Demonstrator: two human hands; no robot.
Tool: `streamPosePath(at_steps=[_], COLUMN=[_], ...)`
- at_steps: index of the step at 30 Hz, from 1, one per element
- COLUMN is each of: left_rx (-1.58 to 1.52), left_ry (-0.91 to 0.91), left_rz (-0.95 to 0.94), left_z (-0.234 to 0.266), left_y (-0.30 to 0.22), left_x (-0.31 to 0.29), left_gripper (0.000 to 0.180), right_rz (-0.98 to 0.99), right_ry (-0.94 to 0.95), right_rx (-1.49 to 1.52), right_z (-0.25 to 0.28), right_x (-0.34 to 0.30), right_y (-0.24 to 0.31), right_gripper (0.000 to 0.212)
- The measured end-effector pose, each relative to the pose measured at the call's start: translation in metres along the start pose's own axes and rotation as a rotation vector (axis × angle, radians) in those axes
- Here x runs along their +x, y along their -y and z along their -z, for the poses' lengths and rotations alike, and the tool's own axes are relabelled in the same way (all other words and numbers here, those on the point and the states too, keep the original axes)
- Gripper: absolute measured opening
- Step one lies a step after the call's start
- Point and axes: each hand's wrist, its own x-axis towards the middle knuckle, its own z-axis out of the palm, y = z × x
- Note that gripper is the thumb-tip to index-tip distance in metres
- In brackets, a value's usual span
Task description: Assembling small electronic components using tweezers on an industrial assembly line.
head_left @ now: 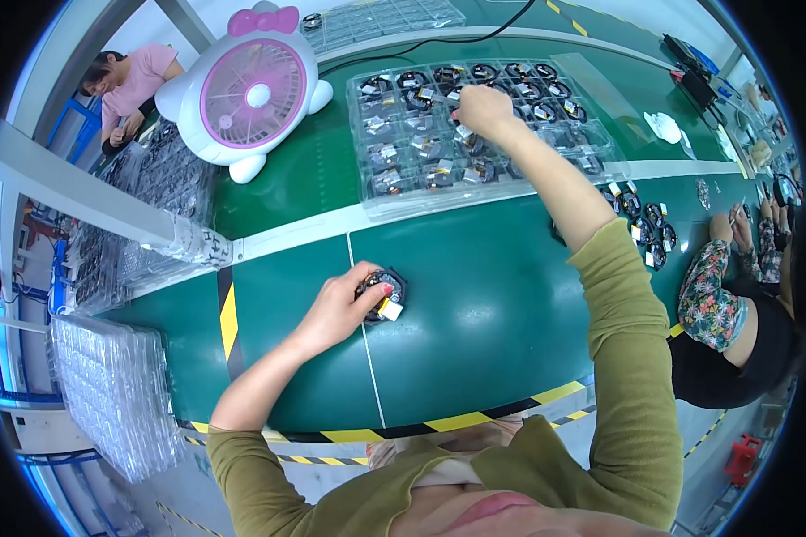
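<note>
My left hand (pixel 342 304) is closed round a round black electronic part (pixel 392 288), its thumb lying across the top. A white tab (pixel 390 311) sticks out of the part's near side, and the part is on or just over the green tabletop. My right hand (pixel 487 113) reaches far forward over a clear plastic compartment tray (pixel 367 204). Its fingers are curled down at a compartment in the tray's middle; what they pinch is hidden. Similar round black parts with white tabs fill the tray's far rows, and smaller pale-tabbed pieces show in the near left compartments.
A pink and white fan (pixel 258 97) stands beyond the tray's left. Loose round black parts (pixel 647 224) lie to the right. A metal post (pixel 81 192) and stacked clear trays (pixel 116 385) are at the left. A co-worker's patterned sleeve (pixel 713 295) rests at the right; another person sits far left.
</note>
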Motion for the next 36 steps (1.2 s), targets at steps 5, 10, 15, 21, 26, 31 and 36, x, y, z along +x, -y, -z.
streamPosePath(at_steps=[5,10,15,21,26,31,36], left_rx=[0.362,0.470,0.388,0.422,0.452,0.386,0.460], left_ry=[-0.400,-0.435,-0.381,-0.425,-0.403,-0.448,-0.401], left_rz=[-0.264,-0.243,-0.194,-0.186,-0.171,-0.195,-0.193], left_z=[-0.003,-0.006,-0.008,-0.007,-0.003,-0.011,-0.013], left_y=[0.020,0.043,0.042,0.046,0.039,0.044,0.041], left_x=[-0.014,-0.016,-0.011,-0.012,-0.016,-0.013,-0.017], left_gripper=[0.041,0.043,0.044,0.049,0.049,0.046,0.042], right_rz=[-0.019,-0.104,-0.046,-0.034,0.219,0.235,0.030], right_ry=[0.009,0.099,0.021,0.178,0.402,0.291,-0.189], right_rx=[0.035,0.234,0.514,0.974,0.828,0.697,0.196], right_z=[-0.008,-0.015,-0.020,0.039,0.030,0.015,0.015], right_x=[0.001,0.028,0.034,-0.023,-0.129,-0.144,-0.071], right_y=[-0.003,-0.027,-0.045,-0.025,0.026,0.028,-0.025], right_gripper=[0.030,0.049,0.037,0.028,0.042,0.042,0.032])
